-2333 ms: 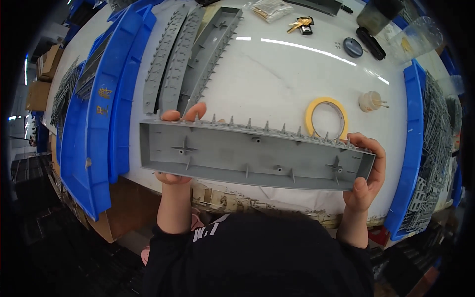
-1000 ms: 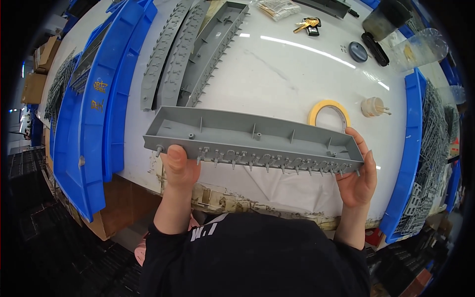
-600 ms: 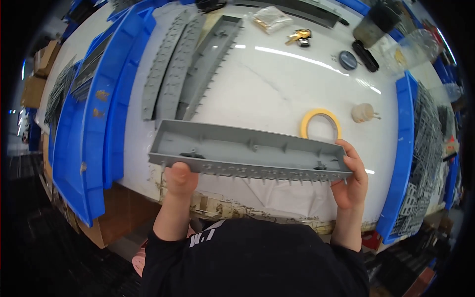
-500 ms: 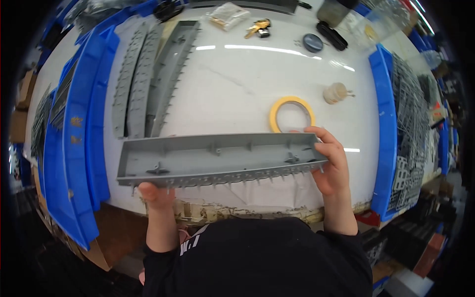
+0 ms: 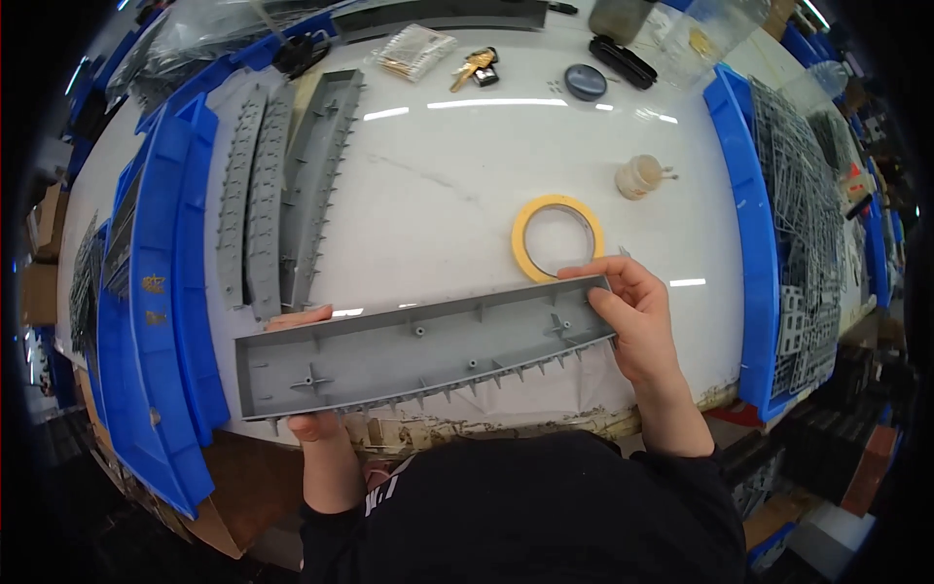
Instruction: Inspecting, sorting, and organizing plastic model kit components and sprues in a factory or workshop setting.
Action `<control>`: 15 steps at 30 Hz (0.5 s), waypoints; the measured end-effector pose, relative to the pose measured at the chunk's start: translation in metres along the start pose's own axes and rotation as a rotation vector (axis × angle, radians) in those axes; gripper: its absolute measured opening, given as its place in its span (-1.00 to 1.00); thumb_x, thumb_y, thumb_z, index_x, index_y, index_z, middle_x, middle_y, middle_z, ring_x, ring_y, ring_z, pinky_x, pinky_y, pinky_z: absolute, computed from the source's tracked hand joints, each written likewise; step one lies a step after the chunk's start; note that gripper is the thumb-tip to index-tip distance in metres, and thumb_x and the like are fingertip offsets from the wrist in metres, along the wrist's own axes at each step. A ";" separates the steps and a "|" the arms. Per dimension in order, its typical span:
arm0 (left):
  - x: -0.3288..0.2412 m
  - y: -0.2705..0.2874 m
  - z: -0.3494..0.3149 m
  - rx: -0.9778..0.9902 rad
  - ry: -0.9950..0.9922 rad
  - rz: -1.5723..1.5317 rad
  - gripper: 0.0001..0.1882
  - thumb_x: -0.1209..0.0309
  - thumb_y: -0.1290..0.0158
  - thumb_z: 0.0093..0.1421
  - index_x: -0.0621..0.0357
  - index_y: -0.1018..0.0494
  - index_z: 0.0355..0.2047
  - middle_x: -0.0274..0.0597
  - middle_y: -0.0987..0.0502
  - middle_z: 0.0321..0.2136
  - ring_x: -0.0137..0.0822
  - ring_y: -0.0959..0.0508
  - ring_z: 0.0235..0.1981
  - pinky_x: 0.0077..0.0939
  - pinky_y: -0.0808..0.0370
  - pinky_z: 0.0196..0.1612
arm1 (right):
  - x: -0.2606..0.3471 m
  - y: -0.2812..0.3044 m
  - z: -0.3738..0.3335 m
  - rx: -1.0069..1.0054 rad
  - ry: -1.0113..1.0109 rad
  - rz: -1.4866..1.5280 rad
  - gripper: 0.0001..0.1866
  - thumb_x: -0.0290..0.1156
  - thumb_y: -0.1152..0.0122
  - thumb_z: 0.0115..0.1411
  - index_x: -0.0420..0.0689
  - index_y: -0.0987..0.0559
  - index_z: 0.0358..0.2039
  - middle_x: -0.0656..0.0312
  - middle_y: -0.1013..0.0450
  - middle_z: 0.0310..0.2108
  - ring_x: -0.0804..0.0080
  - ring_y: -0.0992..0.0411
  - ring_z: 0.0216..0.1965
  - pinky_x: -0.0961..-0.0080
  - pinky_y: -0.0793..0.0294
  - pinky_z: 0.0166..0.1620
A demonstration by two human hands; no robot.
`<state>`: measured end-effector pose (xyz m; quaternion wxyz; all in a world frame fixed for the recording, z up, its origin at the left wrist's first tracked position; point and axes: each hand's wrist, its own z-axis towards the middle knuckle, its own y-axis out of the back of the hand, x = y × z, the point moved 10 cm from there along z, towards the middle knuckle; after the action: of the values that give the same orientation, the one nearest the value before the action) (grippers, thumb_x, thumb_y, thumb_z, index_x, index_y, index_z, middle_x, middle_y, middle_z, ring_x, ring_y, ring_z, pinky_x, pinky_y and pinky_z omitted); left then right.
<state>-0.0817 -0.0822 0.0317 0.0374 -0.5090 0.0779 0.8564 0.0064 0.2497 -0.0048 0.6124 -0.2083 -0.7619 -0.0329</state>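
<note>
A long grey plastic trough-shaped part (image 5: 389, 365) is held between my two hands above the table's near edge. Its hollow side faces up, showing ribs and small screw posts inside; a row of short pegs lines its near edge. My left hand (image 5: 313, 425) grips the left end from beneath, thumb at the near edge and fingertips showing past the far edge. My right hand (image 5: 632, 307) pinches the right end, thumb inside the rim and fingers over the far side. The right end sits higher in the picture. Just beyond it lies a roll of yellow tape (image 5: 519, 243).
Similar grey parts (image 5: 326, 165) lie at the left beside blue bins (image 5: 161, 292). A blue bin (image 5: 736, 175) of thin grey plastic frames stands at right. A small jar (image 5: 637, 178), a round dark lid (image 5: 586, 83), keys (image 5: 475, 70) and a bag of cotton swabs (image 5: 416, 53) are farther back.
The grey part has tilted, its left end coming nearer to me and its hollow turning more into view. My left fingertips now show over the far edge. The whole view has shifted slightly.
</note>
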 end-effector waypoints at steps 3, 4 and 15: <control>0.004 -0.005 0.001 -0.036 0.071 -0.175 -0.06 -0.29 0.00 -0.08 0.26 -0.21 0.08 0.10 -0.49 -0.11 -0.21 -0.48 -0.12 -0.33 -0.38 -0.03 | 0.003 -0.003 -0.007 -0.066 -0.008 -0.001 -0.73 -0.71 0.07 0.07 -0.27 -0.49 -0.21 0.05 -0.53 -0.18 0.49 -0.43 -0.26 0.73 -0.39 -0.16; 0.008 -0.010 0.005 -0.043 0.147 -0.277 -0.06 -0.17 -0.11 -0.11 0.23 -0.13 0.13 0.11 -0.49 -0.09 -0.21 -0.49 -0.11 -0.36 -0.38 -0.02 | 0.006 0.001 -0.011 -0.102 0.028 -0.025 -0.75 -0.70 0.06 0.07 -0.26 -0.48 -0.22 0.05 -0.52 -0.18 0.45 -0.43 -0.21 0.68 -0.38 -0.10; -0.108 0.033 0.021 0.069 -0.200 -0.056 0.05 0.37 -0.39 -0.24 0.21 -0.03 0.24 0.12 -0.26 0.15 -0.02 -0.26 0.21 -0.04 -0.23 0.22 | 0.029 0.005 -0.027 -0.123 0.263 -0.049 -0.77 -0.67 0.05 0.08 -0.21 -0.46 -0.23 -0.01 -0.50 -0.18 0.32 -0.43 -0.12 0.50 -0.31 0.04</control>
<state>-0.0530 -0.1095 0.1398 0.0865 -0.4214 0.0888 0.8983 0.0283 0.2540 0.0285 0.6921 -0.2206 -0.6765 -0.1212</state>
